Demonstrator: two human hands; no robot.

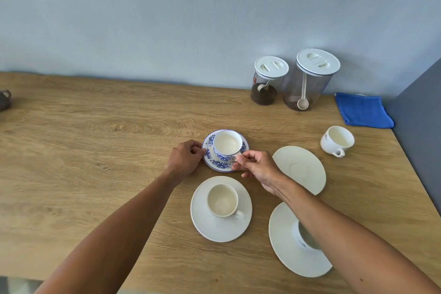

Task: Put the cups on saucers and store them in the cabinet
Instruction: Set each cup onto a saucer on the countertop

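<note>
A blue-patterned cup [226, 144] stands on its matching blue-patterned saucer [216, 163] in the middle of the wooden table [95, 150]. My left hand [186, 157] pinches the saucer's left rim. My right hand [256, 167] pinches the cup's handle. Nearer to me a white cup [223, 200] sits on a white saucer [220, 229]. Another white cup [304, 238], partly hidden by my right forearm, rests on a white saucer [284, 241]. An empty white saucer [300, 168] lies to the right. A loose white cup [336, 139] stands beyond it. No cabinet is in view.
Two clear canisters with white lids [268, 81] [307, 79] stand by the back wall, each holding a scoop. A folded blue cloth [362, 111] lies at the back right corner beside a grey side panel [420, 126]. A dark pot [4, 100] peeks in at the left edge.
</note>
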